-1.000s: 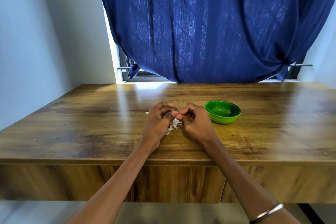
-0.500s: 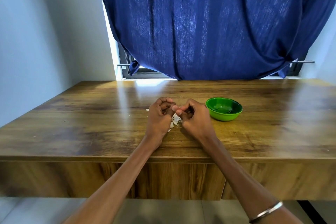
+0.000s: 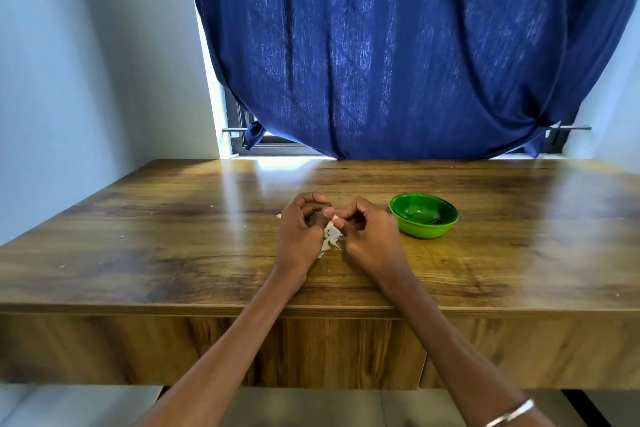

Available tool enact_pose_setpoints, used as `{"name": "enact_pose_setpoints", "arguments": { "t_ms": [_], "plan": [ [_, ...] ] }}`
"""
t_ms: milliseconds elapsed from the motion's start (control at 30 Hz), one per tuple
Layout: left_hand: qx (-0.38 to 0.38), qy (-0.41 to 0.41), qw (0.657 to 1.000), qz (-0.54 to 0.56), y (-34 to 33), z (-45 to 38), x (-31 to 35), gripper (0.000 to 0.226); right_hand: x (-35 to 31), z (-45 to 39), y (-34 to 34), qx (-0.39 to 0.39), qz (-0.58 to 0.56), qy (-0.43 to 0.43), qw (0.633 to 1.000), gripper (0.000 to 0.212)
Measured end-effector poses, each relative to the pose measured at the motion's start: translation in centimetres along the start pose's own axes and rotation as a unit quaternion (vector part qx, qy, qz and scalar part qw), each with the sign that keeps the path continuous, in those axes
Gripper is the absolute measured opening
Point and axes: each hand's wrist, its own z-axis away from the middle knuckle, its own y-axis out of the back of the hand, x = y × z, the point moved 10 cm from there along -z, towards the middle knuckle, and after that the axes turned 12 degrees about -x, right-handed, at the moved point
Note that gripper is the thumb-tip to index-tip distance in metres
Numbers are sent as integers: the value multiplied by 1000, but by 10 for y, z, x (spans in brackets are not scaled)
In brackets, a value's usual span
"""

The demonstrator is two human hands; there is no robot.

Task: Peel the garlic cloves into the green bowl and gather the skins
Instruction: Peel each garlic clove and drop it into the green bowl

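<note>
At the far left of the wooden table (image 3: 145,253) lie a few tiny pale flecks, too small to count surely. Further right, the person's two hands meet near the table's middle. The left hand (image 3: 300,236) rests on the tabletop with its fingers curled inward, thumb tip toward the other hand. Between the two hands a small white piece, apparently a garlic clove (image 3: 334,217), shows at the fingertips; both thumbs seem to pinch it, though most of it is hidden. Just below it, on the wood between the hands, sits one loose heap of white skins (image 3: 330,237); the separate pieces cannot be counted. The right hand (image 3: 372,239) is likewise curled, its thumb and forefinger closing toward the clove. One thin metal bangle (image 3: 510,412) circles the right wrist. Just right of that hand stands one green bowl (image 3: 424,220), upright; whether it holds any peeled cloves cannot be told. Behind the table hangs one dark blue curtain (image 3: 398,45) over a window.
</note>
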Motion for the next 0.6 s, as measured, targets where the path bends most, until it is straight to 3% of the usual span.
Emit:
{"name": "enact_pose_setpoints", "arguments": {
  "t_ms": [300, 467, 600],
  "plan": [
    [14, -38, 997, -71, -2, 3, 12, 37, -2, 0, -12, -42, 66, -24, 997, 21],
    [-2, -59, 996, -71, -8, 6, 17, 35, 15, -5, 5, 14, 46, -66, 997, 14],
    [48, -36, 997, -46, 7, 6, 11, 31, 5, 2, 9, 45, 7, -29, 999, 10]
  ]
}}
